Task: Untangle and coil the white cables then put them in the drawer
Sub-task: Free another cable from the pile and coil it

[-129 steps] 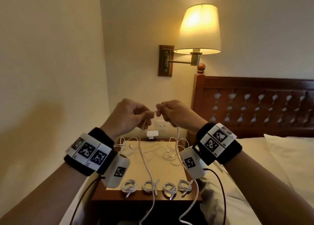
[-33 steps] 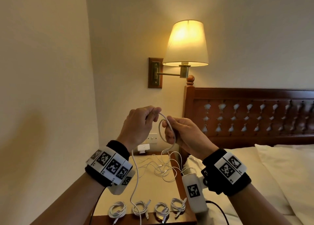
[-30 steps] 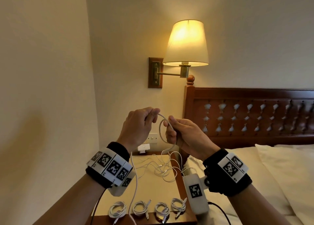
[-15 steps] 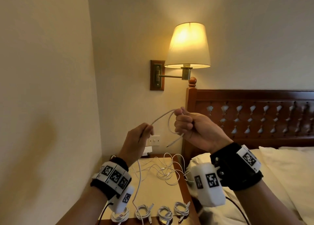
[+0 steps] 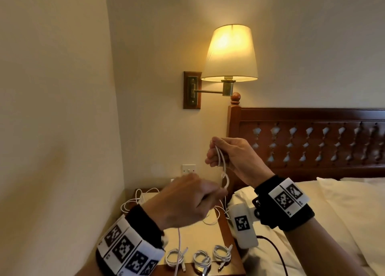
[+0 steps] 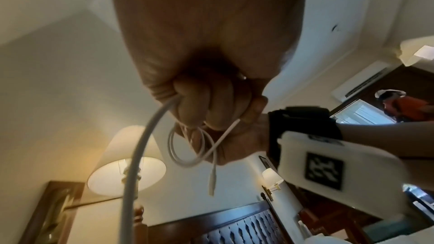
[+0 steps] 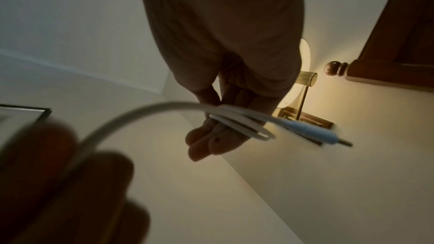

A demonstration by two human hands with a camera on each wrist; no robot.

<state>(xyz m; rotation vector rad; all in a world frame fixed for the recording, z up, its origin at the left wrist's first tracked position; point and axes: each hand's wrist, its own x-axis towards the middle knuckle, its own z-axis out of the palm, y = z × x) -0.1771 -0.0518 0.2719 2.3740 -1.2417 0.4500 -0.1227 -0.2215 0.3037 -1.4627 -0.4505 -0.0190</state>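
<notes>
White cable [image 5: 222, 167] is held up in the air between both hands, above the far right part of the counter [image 5: 200, 237], with its small finished loops hanging from the right hand [image 5: 233, 161]. That hand's grip is clenched on the gathered turns: in the left wrist view the loops and a free plug end dangle below the fingers [image 6: 206, 99], and in the right wrist view several strands lie across the fingertips with the plug sticking out past them. Holding the bundle high probably keeps the loose tail clear of the remaining tangle [image 5: 137, 200], which lies at the counter's far edge near the wall. The left hand [image 5: 183, 202] sits lower and nearer the camera, its grip closed round the running length of the same cable, which drops from it toward the counter's near edge; this looks like the feeding hand, bringing slack round for the next turn while the right hand acts as the anchor. Three coiled cables [image 5: 201, 259] lie in a row along the near edge of the counter, set apart from the tangle, seemingly so finished work does not get caught up again. No drawer shows in any view, so the stowing step appears still ahead, with this coil only partly wound and more cable left to sort.
</notes>
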